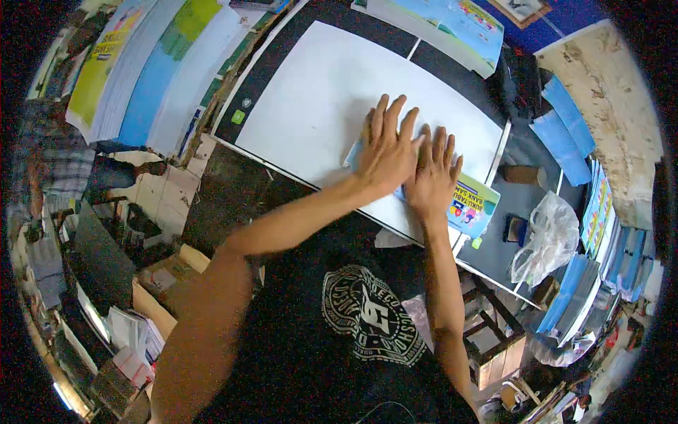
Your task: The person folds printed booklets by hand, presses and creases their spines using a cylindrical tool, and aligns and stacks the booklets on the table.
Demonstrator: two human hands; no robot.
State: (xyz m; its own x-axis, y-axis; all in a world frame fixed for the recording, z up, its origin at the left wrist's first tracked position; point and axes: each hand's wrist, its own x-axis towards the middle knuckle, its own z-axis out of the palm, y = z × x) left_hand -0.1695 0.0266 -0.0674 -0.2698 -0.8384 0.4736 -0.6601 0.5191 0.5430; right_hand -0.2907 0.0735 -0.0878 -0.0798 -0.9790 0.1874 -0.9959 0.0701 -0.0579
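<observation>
A printed booklet cover (474,205) in blue and green lies on the white sheet (304,92) that covers much of the dark table. My left hand (388,148) rests flat over its left part, fingers spread and pointing away from me. Beside it, touching or nearly so, my right hand (432,173) presses on the cover with its fingers stretched out. Much of the cover is hidden beneath both hands. Neither hand grips anything.
Tall stacks of printed sheets (152,71) stand at the upper left, and another stack (452,28) at the table's far edge. On the right are a brown tape roll (524,175), a clear plastic bag (551,237) and blue bundles (565,134). Another person (63,162) is at far left.
</observation>
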